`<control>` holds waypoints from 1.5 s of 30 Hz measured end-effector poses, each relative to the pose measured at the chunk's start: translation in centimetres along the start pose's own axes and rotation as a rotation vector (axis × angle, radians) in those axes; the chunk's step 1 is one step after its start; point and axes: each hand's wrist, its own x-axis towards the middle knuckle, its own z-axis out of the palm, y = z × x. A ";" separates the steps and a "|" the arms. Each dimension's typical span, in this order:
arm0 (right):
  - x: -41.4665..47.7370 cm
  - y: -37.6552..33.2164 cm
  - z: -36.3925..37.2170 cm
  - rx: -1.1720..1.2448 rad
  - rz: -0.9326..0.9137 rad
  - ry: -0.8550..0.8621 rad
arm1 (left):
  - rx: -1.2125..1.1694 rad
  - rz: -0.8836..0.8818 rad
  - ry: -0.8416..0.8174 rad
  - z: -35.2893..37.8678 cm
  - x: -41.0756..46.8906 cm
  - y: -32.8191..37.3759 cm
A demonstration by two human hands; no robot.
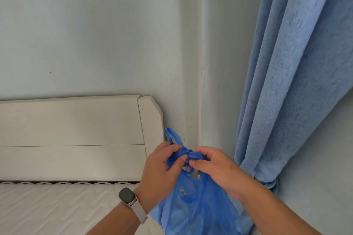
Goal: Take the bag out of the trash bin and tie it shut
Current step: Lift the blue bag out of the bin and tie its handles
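A thin blue plastic bag (198, 212) hangs in the air in front of me, held up by its handles. The handles are twisted into a knot (188, 153) between my two hands. My left hand (162, 170), with a watch on the wrist, pinches the left handle strand beside the knot. My right hand (215, 168) grips the strand on the knot's right side. One loose handle loop (172, 136) sticks up above my left hand. The trash bin is out of view.
A cream headboard (76, 135) and a quilted white mattress (47, 208) lie to the left. A blue curtain (290, 82), tied back low down, hangs at the right. The pale wall corner (198, 63) is straight behind the bag.
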 end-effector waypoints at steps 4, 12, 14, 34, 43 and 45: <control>0.0 -0.3 0.1 0.255 0.006 0.010 | 0.028 0.079 0.042 -0.2 0.0 0.1; -0.4 -1.3 0.1 0.409 -0.004 -0.065 | 0.251 0.338 -0.011 -0.8 -0.3 -0.5; -0.6 -1.4 0.1 0.435 0.024 -0.078 | 0.354 0.406 -0.049 -0.9 -0.5 -0.8; -0.9 -0.8 0.7 0.204 -0.025 -0.135 | 0.138 0.240 0.027 -0.7 -0.8 -1.3; -1.0 -0.3 1.3 -0.082 -0.110 -0.084 | 0.049 0.023 0.093 -0.7 -1.0 -0.5; -0.9 -0.2 1.3 -0.100 -0.117 -0.078 | 0.043 0.001 0.088 -0.7 -1.0 0.0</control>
